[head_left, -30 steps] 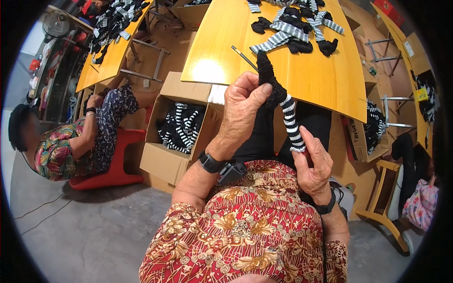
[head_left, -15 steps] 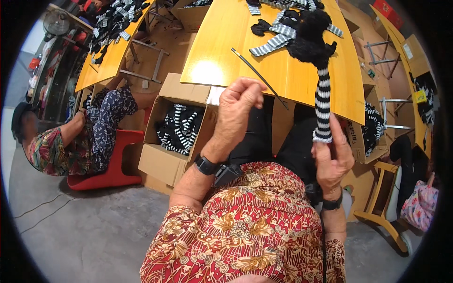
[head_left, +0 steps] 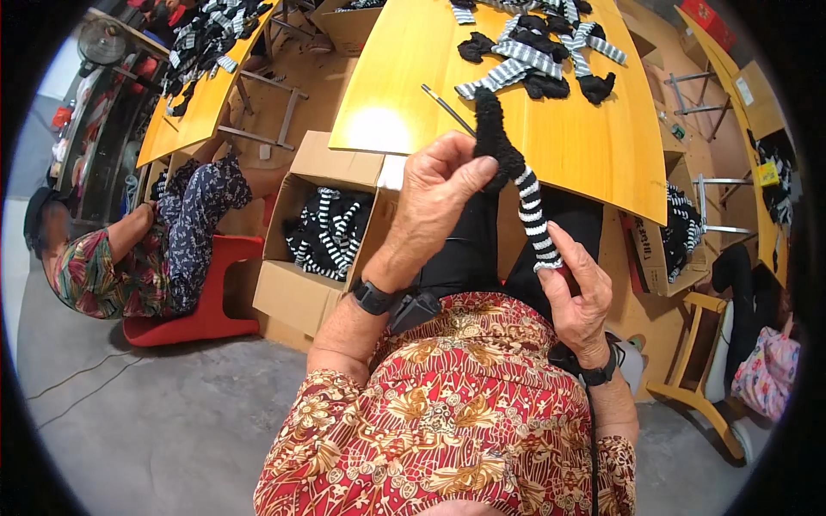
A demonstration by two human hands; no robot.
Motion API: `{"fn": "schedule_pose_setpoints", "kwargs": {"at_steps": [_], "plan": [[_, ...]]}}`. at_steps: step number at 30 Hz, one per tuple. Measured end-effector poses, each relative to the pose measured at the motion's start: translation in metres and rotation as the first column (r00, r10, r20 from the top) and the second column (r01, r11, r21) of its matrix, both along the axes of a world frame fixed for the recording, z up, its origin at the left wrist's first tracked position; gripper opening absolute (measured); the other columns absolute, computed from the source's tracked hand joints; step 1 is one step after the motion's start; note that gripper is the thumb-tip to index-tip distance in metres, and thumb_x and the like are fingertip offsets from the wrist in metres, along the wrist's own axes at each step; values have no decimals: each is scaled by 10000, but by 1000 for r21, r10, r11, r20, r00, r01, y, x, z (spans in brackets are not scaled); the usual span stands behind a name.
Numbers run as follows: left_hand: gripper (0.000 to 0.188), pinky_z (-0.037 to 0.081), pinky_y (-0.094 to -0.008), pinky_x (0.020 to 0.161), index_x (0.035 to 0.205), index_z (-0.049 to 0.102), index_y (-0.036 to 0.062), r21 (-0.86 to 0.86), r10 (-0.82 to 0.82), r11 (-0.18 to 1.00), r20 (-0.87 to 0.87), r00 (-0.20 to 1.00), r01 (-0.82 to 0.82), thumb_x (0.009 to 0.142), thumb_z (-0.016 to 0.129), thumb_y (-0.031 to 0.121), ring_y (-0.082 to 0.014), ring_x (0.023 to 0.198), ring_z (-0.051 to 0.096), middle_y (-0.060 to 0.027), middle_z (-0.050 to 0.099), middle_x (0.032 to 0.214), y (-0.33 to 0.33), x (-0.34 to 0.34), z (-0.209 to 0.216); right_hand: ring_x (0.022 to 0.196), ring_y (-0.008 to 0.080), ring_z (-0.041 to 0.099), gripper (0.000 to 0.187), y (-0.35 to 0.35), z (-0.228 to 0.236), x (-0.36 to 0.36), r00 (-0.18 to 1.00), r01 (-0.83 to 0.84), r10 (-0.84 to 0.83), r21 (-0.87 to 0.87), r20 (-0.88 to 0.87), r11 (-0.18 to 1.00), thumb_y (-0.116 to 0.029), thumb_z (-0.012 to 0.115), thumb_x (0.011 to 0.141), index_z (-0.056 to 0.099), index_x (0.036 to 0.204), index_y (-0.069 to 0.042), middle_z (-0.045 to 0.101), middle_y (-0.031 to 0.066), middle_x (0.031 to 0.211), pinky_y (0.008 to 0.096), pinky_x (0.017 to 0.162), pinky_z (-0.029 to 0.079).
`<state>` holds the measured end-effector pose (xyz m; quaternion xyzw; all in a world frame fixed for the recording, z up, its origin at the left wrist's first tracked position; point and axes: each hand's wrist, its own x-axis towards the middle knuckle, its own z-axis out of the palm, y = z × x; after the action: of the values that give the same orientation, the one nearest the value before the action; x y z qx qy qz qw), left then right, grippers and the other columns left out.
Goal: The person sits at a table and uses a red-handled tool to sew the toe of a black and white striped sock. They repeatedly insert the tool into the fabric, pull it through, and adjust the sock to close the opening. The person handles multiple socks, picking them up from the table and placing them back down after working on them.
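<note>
Between my hands stretches a sock [head_left: 533,215] with a fuzzy black foot and a black-and-white striped cuff. My left hand [head_left: 439,185] pinches the black part, thumb on top. At the other end, my right hand [head_left: 583,297] holds the pale rim of the striped cuff between thumb and fingers. A thin dark rod [head_left: 446,108] with a pale tip is on the table beyond my left hand, its near end hidden. More black and grey-striped socks [head_left: 527,60] lie in a loose pile at the table's far side.
The yellow table [head_left: 387,86] stands ahead of me. An open cardboard box [head_left: 314,301] of striped socks is at left, another box [head_left: 651,249] at right. A person [head_left: 107,267] sits on a red chair [head_left: 206,301] at left. A wooden chair [head_left: 680,361] stands at right.
The sock has swung left, away from the pile, and its black end is now in my left hand. My right hand has shifted left with the cuff.
</note>
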<state>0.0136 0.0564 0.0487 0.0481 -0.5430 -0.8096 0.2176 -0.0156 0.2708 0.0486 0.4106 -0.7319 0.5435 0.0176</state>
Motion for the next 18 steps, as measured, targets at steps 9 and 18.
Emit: {"fn": "schedule_pose_setpoints", "kwargs": {"at_steps": [9, 18], "plan": [[547, 480, -303, 896, 1294, 571, 105, -706, 252, 606, -268, 930, -368, 790, 614, -101, -190, 999, 589, -66, 614, 1076, -37, 2, 11, 593, 107, 480, 506, 14, 10, -20, 994, -109, 105, 113, 35, 988, 63, 644, 752, 595, 1251, -4, 551, 47, 747, 249, 539, 403], [365, 502, -331, 882, 1032, 744, 132, -927, -27, 320, -213, 977, -194, 731, 641, -47, -235, 1043, 631, -109, 674, 1129, -64, 17, 28, 612, 105, 532, 497, 21, 11, -21, 959, -246, 221, 135, 179, 960, 27, 649, 714, 630, 1210, -12, 602, 43, 759, 245, 583, 431]]}}
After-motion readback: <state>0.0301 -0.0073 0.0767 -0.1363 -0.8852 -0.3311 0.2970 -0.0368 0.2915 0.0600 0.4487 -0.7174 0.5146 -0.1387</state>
